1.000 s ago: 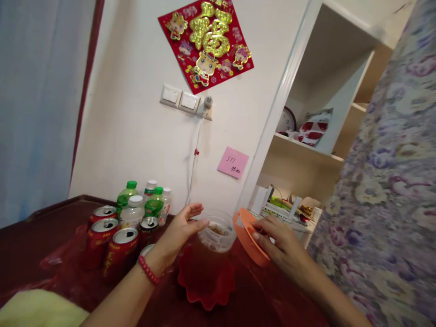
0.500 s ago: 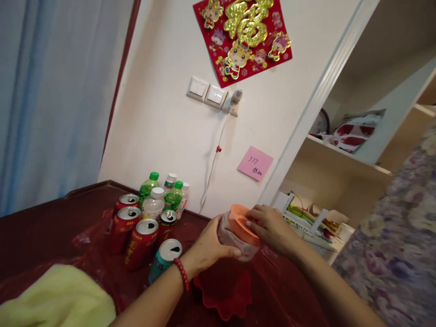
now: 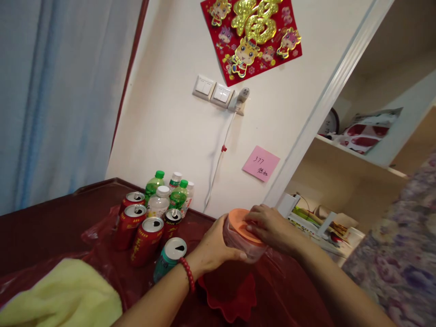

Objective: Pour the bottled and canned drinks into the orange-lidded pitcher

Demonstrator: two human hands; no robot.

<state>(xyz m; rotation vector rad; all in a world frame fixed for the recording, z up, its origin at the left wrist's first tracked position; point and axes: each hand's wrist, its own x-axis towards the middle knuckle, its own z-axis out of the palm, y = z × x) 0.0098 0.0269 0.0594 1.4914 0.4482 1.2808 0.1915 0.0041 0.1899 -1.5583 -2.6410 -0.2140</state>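
A clear plastic container with an orange lid is held above the dark red table. My left hand, with a red bead bracelet on its wrist, wraps round the container's left side, thumb across the front. On the lid rest the bent fingers of my right hand, pressing at its right part; the fingertips partly hide the lid. Below the hands lies a red dish with a wavy edge. The container's far side is hidden.
Red cans, a teal can and several bottles stand left of my hands. A yellow cloth lies at the front left. Shelves with goods are at the right.
The view has shifted, so most things appear slightly further right. The orange lid now looks flatter on the container, whose upper edge was more exposed before. Both hands keep their hold.
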